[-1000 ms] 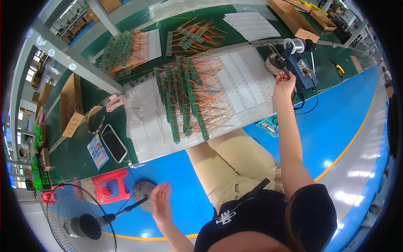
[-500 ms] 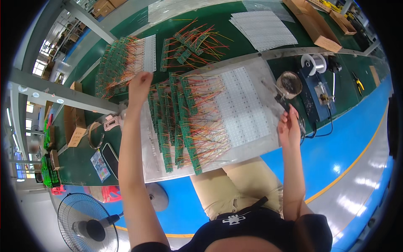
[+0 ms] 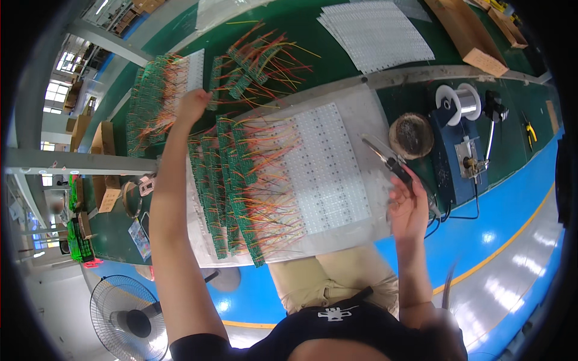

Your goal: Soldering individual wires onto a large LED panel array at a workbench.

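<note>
My right hand [image 3: 410, 207] grips a soldering iron [image 3: 392, 163], its metal tip pointing up and left beside the round pot [image 3: 412, 136]. My left hand [image 3: 194, 106] is reached out to the far left, fingers curled together by the lower end of a narrow green circuit board strip [image 3: 215, 81]; whatever they hold is hidden. Between my arms, white perforated boards [image 3: 328, 168] lie on a pale sheet [image 3: 376, 210]. Overlapping green circuit boards [image 3: 241, 204] line their left side, with red and yellow wires [image 3: 274, 198] running across to the white boards.
Loose wired boards [image 3: 256, 63] and another wired stack [image 3: 147, 102] lie at the back left. White sheets [image 3: 376, 36] and a cardboard box [image 3: 466, 36] are behind. A solder spool [image 3: 460, 103] on a blue stand and pliers [image 3: 530, 134] sit right. A metal post [image 3: 78, 162] crosses left.
My left hand has reached farther out, up to the narrow green board strip. The soldering iron has come away from the pot's edge, and its tip now shows. The whole view has shifted slightly.
</note>
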`<state>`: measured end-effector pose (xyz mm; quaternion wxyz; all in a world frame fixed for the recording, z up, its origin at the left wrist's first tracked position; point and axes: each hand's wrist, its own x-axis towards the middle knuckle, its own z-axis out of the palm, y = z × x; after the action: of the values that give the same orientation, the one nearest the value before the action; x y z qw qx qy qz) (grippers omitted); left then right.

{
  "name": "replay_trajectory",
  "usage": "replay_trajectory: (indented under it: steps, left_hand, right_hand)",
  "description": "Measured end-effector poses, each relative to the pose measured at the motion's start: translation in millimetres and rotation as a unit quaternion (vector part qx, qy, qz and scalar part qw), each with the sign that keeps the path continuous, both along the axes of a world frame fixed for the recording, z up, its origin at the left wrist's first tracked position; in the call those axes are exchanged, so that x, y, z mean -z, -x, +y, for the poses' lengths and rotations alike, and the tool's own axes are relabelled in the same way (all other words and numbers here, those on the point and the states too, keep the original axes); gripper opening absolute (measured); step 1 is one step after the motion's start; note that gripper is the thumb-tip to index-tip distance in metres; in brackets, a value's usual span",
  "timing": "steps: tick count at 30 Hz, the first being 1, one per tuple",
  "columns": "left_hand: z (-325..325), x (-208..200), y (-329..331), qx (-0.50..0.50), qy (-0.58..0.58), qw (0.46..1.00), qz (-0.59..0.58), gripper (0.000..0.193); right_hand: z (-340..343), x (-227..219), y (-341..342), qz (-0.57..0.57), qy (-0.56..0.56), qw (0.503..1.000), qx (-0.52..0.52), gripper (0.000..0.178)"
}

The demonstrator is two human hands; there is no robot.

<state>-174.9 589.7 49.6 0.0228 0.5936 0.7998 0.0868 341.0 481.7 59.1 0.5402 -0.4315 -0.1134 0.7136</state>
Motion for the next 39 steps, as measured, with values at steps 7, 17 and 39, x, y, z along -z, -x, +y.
replay_trajectory:
  steps: [7, 17, 39]
  left_hand:
    - [-7, -46, -22, 0.0, -0.065, 0.996, 0.053, 0.019]
    - [-55, -109, -65, 0.049, -0.063, 0.906, 0.417, 0.01]
    - [-259, -7, -284, -0.098, -0.181, 0.965, -0.16, 0.011]
  right_hand:
    - [-4, 2, -5, -0.044, -0.009, 0.999, -0.017, 0.021]
    - [-20, -4, -6, 0.0, -0.051, 0.997, 0.053, 0.005]
    - [44, -11, 48, -0.155, -0.246, 0.957, -0.025, 0.016]
